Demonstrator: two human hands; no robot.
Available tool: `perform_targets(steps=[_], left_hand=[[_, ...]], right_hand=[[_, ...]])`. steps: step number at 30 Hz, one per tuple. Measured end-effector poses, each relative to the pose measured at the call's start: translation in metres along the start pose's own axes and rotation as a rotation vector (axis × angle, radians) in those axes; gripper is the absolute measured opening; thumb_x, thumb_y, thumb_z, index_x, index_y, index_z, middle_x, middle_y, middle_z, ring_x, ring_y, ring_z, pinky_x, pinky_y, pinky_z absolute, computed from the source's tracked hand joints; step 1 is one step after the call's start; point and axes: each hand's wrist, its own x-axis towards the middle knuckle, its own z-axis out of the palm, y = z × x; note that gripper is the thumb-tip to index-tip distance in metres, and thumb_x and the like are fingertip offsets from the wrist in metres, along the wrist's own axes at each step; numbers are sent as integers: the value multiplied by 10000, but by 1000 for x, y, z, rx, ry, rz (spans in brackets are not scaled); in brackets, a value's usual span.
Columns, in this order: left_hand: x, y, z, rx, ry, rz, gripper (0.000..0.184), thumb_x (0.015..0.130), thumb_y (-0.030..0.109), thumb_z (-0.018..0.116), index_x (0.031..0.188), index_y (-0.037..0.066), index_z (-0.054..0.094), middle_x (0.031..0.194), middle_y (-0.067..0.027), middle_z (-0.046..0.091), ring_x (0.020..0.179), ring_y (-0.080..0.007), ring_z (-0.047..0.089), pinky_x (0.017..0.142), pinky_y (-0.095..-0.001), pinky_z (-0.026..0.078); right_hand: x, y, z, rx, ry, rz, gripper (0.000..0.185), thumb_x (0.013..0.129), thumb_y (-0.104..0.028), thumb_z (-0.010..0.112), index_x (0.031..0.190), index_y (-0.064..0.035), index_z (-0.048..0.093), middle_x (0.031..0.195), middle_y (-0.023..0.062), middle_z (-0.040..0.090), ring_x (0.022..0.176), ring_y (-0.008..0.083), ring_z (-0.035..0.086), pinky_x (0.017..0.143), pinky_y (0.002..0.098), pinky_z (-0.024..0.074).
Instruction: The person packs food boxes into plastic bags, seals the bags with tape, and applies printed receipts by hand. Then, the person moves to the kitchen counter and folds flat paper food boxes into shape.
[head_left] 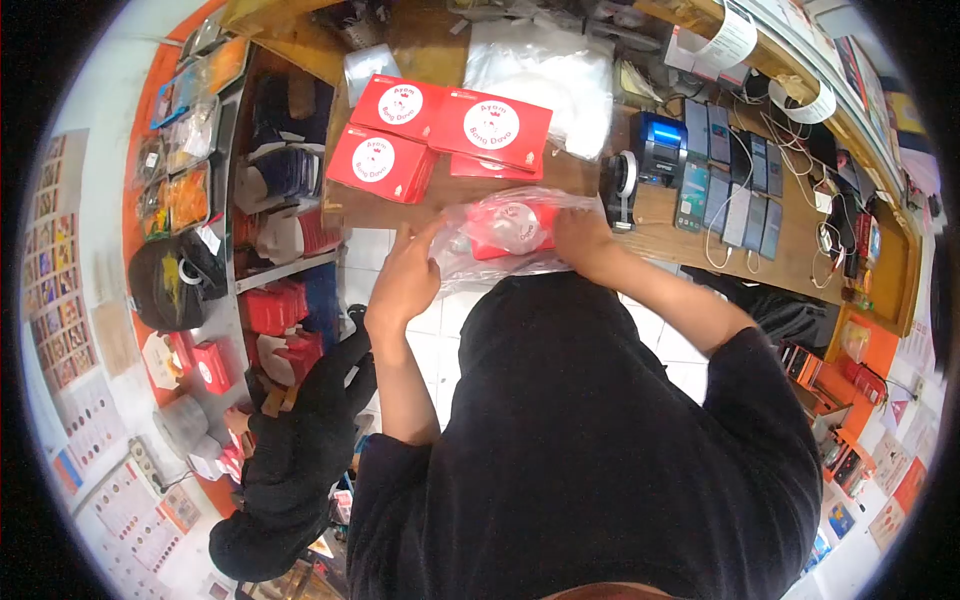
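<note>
A clear plastic bag [455, 262] with a red box [512, 228] inside it lies at the front edge of the wooden table [590, 182]. My left hand [405, 275] is closed on the bag's left side, thumb and fingers pressed together. At the bag's right side, my right hand [585, 245] grips its plastic near the rim. Just beyond the bag are stacked red boxes [490, 125] with round white labels, and more red boxes [378, 165] sit to their left.
Clear plastic bags [550, 70] are piled at the back. To the right are a black printer [660, 145], a tape dispenser [622, 190] and several phones [722, 170] with cables. A person in black [290, 470] is at lower left, beside shelves [285, 265].
</note>
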Motion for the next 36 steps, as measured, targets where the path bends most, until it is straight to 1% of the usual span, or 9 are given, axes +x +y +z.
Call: perform_targets(steps=[8, 12, 16, 19, 21, 24, 28, 32, 36], left_hand=[[-7, 26, -19, 57, 306, 195, 396, 857, 4, 600, 1250, 23, 643, 995, -245, 693, 951, -358, 674, 899, -414, 510], [-12, 30, -17, -578, 241, -24, 395, 873, 12, 634, 1268, 4, 640, 1139, -186, 707, 1090, -324, 663, 937, -428, 487], [-38, -27, 23, -740, 255, 106, 1018, 719, 173, 866, 1535, 25, 277, 1445, -210, 483, 1331, -326, 479, 1077, -440, 404], [-31, -66, 90, -209, 297, 121, 1523, 514, 305, 988, 1586, 55, -65, 1587, -255, 245, 1463, -362, 292, 1181, -456, 287], [0, -89, 175, -122, 260, 181, 1530, 486, 332, 997, 1581, 41, -31, 1580, -262, 247, 1465, -373, 278, 1202, -471, 248], [62, -90, 209, -470, 225, 301, 1113, 621, 264, 946, 1502, -3, 319, 1481, -252, 414, 1387, -377, 388, 1168, -495, 283], [82, -61, 213, -897, 166, -85, 555, 763, 155, 835, 1247, -4, 613, 1333, -235, 555, 1293, -391, 472, 1119, -508, 326], [63, -39, 221, -189, 328, 317, 487, 762, 138, 800, 1207, 14, 647, 1344, -217, 565, 1335, -354, 461, 1140, -496, 319], [83, -22, 248, -809, 248, 275, 405, 923, 237, 647, 1264, 23, 609, 1378, -179, 568, 1317, -331, 483, 1158, -465, 298]], right_hand=[[-28, 19, -150, -59, -330, -368, 192, 884, -199, 605, 865, -25, 685, 952, 110, 687, 953, 266, 672, 797, 382, 516], [-41, 40, -156, 246, 126, -590, 107, 828, -109, 650, 888, -31, 692, 1081, 111, 666, 1111, 269, 608, 941, 397, 480], [-79, 90, -102, 1044, 551, -69, 331, 767, -21, 716, 1095, -35, 676, 1257, 147, 622, 1240, 304, 553, 1078, 380, 419], [-107, 103, -39, 1087, 138, 193, 531, 793, -22, 723, 1302, -70, 578, 1430, 178, 511, 1402, 357, 412, 1187, 456, 304], [-85, 58, 14, 1038, 170, 26, 646, 785, -139, 767, 1370, -55, 506, 1485, 214, 425, 1423, 395, 343, 1187, 474, 272], [-23, -4, 68, 835, 382, -90, 687, 816, -323, 763, 1383, -44, 494, 1476, 256, 405, 1364, 431, 393, 1115, 498, 340], [14, -15, 81, 1162, 269, -84, 491, 850, -246, 671, 1291, -56, 571, 1288, 191, 535, 1248, 374, 468, 1036, 483, 369], [7, -12, 58, 1303, 273, 113, 428, 882, -240, 622, 1252, -27, 611, 1415, 236, 446, 1317, 445, 393, 1113, 515, 304], [7, -33, 21, 1092, 223, 26, 460, 901, -287, 607, 1275, -28, 544, 1289, 278, 501, 1241, 474, 450, 1066, 558, 349]])
